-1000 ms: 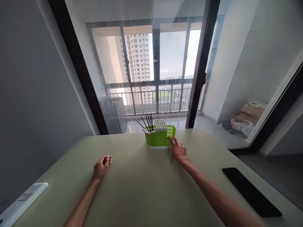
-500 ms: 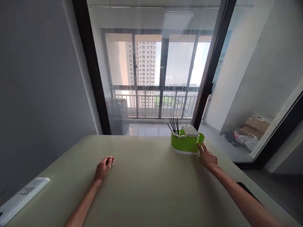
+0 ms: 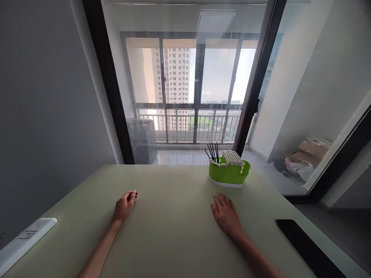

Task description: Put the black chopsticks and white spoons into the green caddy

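My left hand (image 3: 124, 205) rests on the pale table (image 3: 174, 231) with its fingers curled in and the thumb against them; no object shows in it. Flat on the table, palm down and fingers a little apart, lies my right hand (image 3: 226, 214). It touches only the tabletop. Just beyond its fingertips stands a green and white plastic holder (image 3: 227, 175), upright and not touched by either hand. Several thin black sticks (image 3: 213, 152) lean out of its left part. A slotted white piece (image 3: 232, 157) sits on its top, and an open green compartment forms its right end.
A long black flat object (image 3: 307, 245) lies to the right of my right forearm. At the left edge is a white elongated object (image 3: 27, 241) with dark markings. Behind the table stand dark-framed glass doors (image 3: 252, 96); cardboard boxes (image 3: 314, 150) and bags lie beyond at the right.
My right hand has come away from the right end of the green holder, moved left and nearer, and now lies flat on the table. The left hand stays in place.
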`<action>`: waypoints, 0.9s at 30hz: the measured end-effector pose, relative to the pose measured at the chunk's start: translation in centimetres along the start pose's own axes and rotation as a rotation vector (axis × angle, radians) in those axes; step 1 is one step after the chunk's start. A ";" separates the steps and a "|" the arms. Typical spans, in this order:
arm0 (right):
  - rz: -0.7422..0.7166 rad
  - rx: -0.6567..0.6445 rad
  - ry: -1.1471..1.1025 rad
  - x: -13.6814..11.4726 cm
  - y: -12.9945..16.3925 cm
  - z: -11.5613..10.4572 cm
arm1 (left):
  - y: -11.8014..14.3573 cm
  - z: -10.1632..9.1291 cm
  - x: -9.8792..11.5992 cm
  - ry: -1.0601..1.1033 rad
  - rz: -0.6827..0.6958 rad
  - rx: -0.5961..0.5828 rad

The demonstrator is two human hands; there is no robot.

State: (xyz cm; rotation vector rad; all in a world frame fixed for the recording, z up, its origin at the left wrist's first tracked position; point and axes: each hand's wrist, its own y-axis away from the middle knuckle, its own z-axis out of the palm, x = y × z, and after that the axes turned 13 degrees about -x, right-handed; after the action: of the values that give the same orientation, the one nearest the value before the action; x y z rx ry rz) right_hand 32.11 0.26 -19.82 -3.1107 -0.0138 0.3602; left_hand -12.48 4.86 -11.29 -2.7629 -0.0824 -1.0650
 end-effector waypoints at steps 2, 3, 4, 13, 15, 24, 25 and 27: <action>-0.003 -0.001 -0.006 -0.1 0.2 -0.5 | 0.0 -0.1 0.1 0.006 -0.005 -0.002; -0.002 0.000 -0.009 0.0 0.2 -0.7 | 0.0 -0.1 0.1 0.009 -0.005 -0.005; -0.001 0.001 -0.015 0.1 0.2 -0.8 | 0.1 -0.1 0.1 0.012 -0.002 -0.010; -0.017 0.003 -0.056 0.6 0.1 -0.5 | 0.5 0.5 0.2 -0.078 0.046 -0.065; -0.021 0.007 -0.061 0.7 0.1 -0.5 | 0.5 0.7 0.1 -0.102 0.091 -0.059; -0.058 0.036 -0.083 1.3 0.2 -0.3 | 0.4 1.2 -0.4 -0.162 0.192 -0.039; -0.062 0.040 -0.087 1.3 0.1 -0.2 | 0.4 1.2 -0.4 -0.162 0.194 -0.040; -0.069 0.048 -0.096 1.4 0.1 -0.1 | 0.5 1.1 -0.4 -0.163 0.200 -0.045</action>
State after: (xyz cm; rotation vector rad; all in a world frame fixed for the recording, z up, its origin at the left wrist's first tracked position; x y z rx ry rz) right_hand 33.48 0.16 -20.07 -3.0338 -0.1109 0.5001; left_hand -11.97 4.61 -12.41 -2.8205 0.1942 -0.8005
